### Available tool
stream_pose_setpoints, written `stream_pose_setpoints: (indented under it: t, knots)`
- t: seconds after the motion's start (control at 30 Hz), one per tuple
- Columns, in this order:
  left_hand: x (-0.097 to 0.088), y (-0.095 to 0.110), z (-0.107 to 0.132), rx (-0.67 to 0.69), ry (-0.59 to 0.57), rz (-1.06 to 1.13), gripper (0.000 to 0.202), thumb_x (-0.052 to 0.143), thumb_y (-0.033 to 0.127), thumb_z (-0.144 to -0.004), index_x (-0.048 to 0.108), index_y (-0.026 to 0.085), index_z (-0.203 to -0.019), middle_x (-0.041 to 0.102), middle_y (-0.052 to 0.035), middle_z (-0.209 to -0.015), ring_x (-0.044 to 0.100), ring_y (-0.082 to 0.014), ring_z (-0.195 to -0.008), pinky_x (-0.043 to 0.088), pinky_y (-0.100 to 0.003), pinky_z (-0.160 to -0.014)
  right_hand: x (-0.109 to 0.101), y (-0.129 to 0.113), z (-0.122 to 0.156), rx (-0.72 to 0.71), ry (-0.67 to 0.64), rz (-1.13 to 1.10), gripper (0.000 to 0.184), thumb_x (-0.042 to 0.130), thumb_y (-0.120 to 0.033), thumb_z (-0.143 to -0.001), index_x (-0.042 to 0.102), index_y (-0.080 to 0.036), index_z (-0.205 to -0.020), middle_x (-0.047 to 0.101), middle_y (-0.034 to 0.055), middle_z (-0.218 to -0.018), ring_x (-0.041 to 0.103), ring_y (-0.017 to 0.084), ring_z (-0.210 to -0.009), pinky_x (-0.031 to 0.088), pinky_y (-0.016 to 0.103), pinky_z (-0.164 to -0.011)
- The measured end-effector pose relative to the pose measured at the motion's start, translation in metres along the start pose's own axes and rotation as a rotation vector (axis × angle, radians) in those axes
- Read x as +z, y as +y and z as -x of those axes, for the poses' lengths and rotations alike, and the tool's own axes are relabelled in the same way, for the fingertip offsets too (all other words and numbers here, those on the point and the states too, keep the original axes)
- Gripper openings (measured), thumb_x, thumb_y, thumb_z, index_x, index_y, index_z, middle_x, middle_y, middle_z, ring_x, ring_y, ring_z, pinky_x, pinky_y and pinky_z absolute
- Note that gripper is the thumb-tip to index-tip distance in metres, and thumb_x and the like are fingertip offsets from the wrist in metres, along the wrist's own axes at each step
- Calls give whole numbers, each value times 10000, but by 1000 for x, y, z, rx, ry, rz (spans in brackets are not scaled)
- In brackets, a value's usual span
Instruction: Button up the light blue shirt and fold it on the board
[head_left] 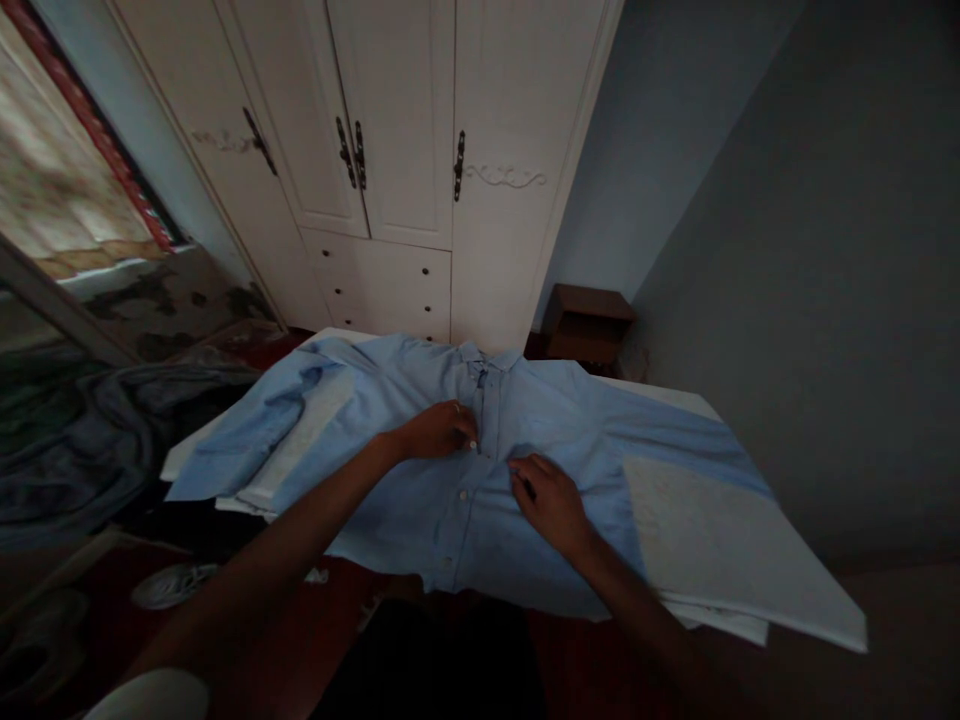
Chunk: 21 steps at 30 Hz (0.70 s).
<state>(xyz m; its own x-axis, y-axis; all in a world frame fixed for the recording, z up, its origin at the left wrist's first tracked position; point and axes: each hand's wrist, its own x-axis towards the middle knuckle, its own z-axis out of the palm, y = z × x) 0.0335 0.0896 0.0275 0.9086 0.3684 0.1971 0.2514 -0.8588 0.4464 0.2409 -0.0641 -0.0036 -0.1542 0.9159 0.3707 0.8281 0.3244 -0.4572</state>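
Observation:
A light blue button-up shirt (570, 420) lies spread front side up, with its collar at the far side and its sleeves out to both sides. My left hand (442, 430) is closed at the shirt's front opening, its fingertips pinching the placket beside a small white button (473, 445). Just right of the placket, my right hand (551, 495) rests low over the shirt with fingers curled and thumb and forefinger together. What lies between those fingertips is too dark to make out. Lower down, another button (463, 495) shows on the placket.
The shirt lies on a white-topped table (712, 540) with hanging edges. Behind stands a white wardrobe (390, 120) with dark handles, and a small brown cabinet (592, 305). Dark bedding (112, 440) is heaped at the left. A pale shoe-like item (172, 585) lies on the red floor.

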Motion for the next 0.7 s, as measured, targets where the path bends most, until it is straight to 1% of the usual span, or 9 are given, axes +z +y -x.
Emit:
stream_pose_setpoints:
  t: [0.13, 0.23, 0.3, 0.33, 0.4, 0.47, 0.53, 0.6, 0.7]
  knots:
    - [-9, 2, 3, 49, -50, 7, 229, 552, 124, -835, 727, 198, -964, 706, -71, -1024, 612, -180, -1009, 428, -333, -962, -5, 3, -4, 13, 58, -116, 249, 476, -189, -916, 597, -215, -1132, 628, 80, -1023, 624, 191, -882, 529, 341, -824]
    - [-13, 0, -2, 95, -95, 2, 198, 589, 164, -831, 740, 209, -950, 707, -66, -989, 616, -187, -989, 428, -333, -949, -13, 0, -19, -58, 40, -166, 296, 434, -152, -926, 572, -221, -1179, 611, 93, -1119, 607, 191, -1025, 506, 349, -907]
    - [-14, -4, -6, 131, -129, 4, 174, 645, 201, -807, 750, 220, -945, 700, -67, -986, 614, -196, -984, 429, -335, -938, -17, -5, -34, -138, -63, -158, 332, 403, -106, -923, 582, -234, -1171, 618, 84, -1161, 598, 179, -1077, 490, 344, -935]
    - [-14, -7, -7, 143, -140, 13, 175, 676, 209, -787, 753, 226, -943, 697, -67, -992, 612, -200, -987, 428, -337, -937, -18, -8, -42, -165, -135, -133, 340, 399, -88, -916, 593, -237, -1153, 631, 76, -1161, 610, 173, -1063, 493, 336, -923]
    - [-15, -14, -9, 153, -150, 50, 185, 712, 208, -759, 754, 235, -938, 695, -64, -1004, 612, -200, -987, 425, -336, -939, -19, -13, -56, -175, -281, -39, 329, 415, -73, -902, 612, -230, -1114, 667, 65, -1125, 645, 173, -996, 509, 322, -866]
    - [-14, -20, -11, 160, -151, 101, 149, 699, 210, -778, 754, 233, -915, 706, -57, -976, 620, -190, -967, 425, -329, -936, -20, -16, -68, -170, -396, 57, 301, 463, -83, -883, 622, -227, -1095, 685, 61, -1098, 665, 184, -940, 516, 313, -807]
    - [-14, -24, -11, 167, -146, 137, 112, 658, 223, -824, 753, 226, -882, 718, -51, -925, 629, -178, -933, 428, -319, -926, -22, -17, -77, -197, -475, 103, 327, 512, -75, -844, 627, -236, -1105, 678, 57, -1118, 667, 191, -929, 512, 302, -772]
    - [-13, -26, -11, 171, -132, 148, 111, 644, 235, -841, 751, 211, -856, 722, -52, -898, 632, -176, -915, 428, -312, -914, -26, -17, -83, -247, -534, 126, 419, 534, -45, -795, 624, -255, -1147, 664, 46, -1136, 662, 190, -914, 503, 284, -733]
    - [-11, -24, -11, 182, -112, 162, 96, 661, 229, -826, 749, 205, -856, 722, -46, -893, 630, -169, -894, 427, -299, -896, -33, -16, -88, -303, -604, 190, 486, 523, -34, -776, 637, -302, -1165, 665, 16, -1048, 650, 168, -826, 467, 246, -648]
